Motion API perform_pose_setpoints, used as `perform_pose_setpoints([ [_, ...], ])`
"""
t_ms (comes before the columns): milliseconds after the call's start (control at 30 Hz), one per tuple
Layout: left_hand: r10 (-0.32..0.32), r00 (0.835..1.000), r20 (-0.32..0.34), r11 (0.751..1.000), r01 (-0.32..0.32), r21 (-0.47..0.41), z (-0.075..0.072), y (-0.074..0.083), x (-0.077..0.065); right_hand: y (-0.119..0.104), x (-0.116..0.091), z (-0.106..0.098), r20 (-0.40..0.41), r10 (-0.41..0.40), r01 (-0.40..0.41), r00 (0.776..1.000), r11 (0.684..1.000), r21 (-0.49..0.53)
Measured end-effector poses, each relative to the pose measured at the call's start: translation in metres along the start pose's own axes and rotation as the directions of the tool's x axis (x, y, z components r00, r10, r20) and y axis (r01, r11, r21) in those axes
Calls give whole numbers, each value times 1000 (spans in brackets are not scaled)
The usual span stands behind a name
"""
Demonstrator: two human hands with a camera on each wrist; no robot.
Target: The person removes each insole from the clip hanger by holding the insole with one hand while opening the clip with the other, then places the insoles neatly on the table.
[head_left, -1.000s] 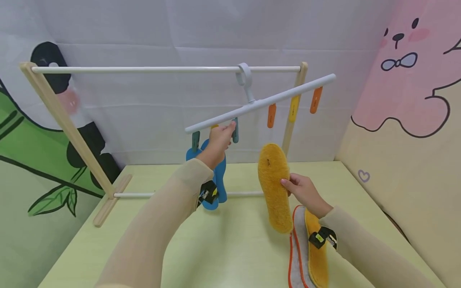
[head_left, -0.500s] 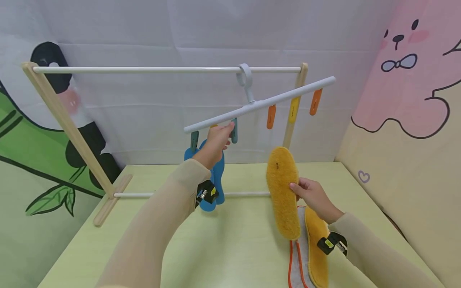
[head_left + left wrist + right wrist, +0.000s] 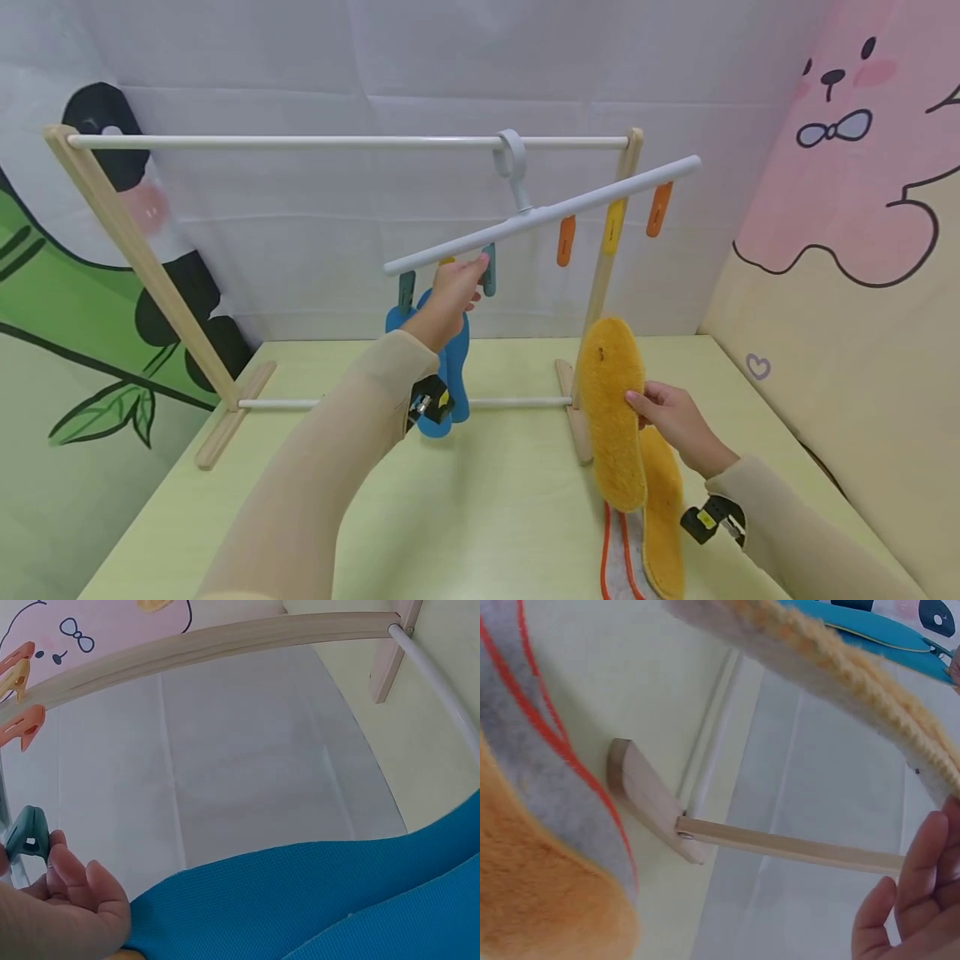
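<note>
In the head view my left hand (image 3: 450, 302) pinches a teal clothespin (image 3: 490, 271) under the tilted white hanger bar (image 3: 540, 217). The left wrist view shows thumb and fingers on either side of that clothespin (image 3: 30, 834), with nothing in its jaws. Two blue insoles (image 3: 456, 367) hang beside this hand, one under another teal clothespin (image 3: 407, 290). My right hand (image 3: 678, 421) holds a fuzzy yellow insole (image 3: 611, 417) by its right edge, upright above the table. Below it lie a second yellow insole (image 3: 663, 533) and grey insoles with red edging (image 3: 626, 575).
The hanger hooks on the white top rail (image 3: 300, 143) of a wooden rack. Orange (image 3: 566, 242) and yellow clothespins (image 3: 613, 227) hang on the bar's right half. The rack's right foot (image 3: 576, 417) stands behind the held insole. A printed cloth wall borders the table (image 3: 465, 517).
My right hand has carried the yellow insole right and slightly down, uncovering the rack's right foot. The left hand stays at the teal clothespin.
</note>
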State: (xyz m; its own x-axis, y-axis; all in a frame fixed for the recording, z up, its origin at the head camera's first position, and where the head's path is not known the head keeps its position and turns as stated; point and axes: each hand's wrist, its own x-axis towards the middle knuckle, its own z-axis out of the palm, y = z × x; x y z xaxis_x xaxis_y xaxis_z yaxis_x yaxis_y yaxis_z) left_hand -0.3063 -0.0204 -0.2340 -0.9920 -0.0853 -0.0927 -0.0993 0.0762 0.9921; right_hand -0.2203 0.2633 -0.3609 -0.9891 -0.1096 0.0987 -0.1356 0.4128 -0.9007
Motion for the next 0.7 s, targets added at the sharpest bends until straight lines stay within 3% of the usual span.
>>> perform_pose_setpoints([
  [233,11,1000,8,1000,-11,-6,1,0,0,12,-9,-1,3,60,-60,998,998,-22],
  [700,3,1000,3,1000,-3,10,1,1,0,19,-12,-11,-22,65,-65,998,998,-25],
])
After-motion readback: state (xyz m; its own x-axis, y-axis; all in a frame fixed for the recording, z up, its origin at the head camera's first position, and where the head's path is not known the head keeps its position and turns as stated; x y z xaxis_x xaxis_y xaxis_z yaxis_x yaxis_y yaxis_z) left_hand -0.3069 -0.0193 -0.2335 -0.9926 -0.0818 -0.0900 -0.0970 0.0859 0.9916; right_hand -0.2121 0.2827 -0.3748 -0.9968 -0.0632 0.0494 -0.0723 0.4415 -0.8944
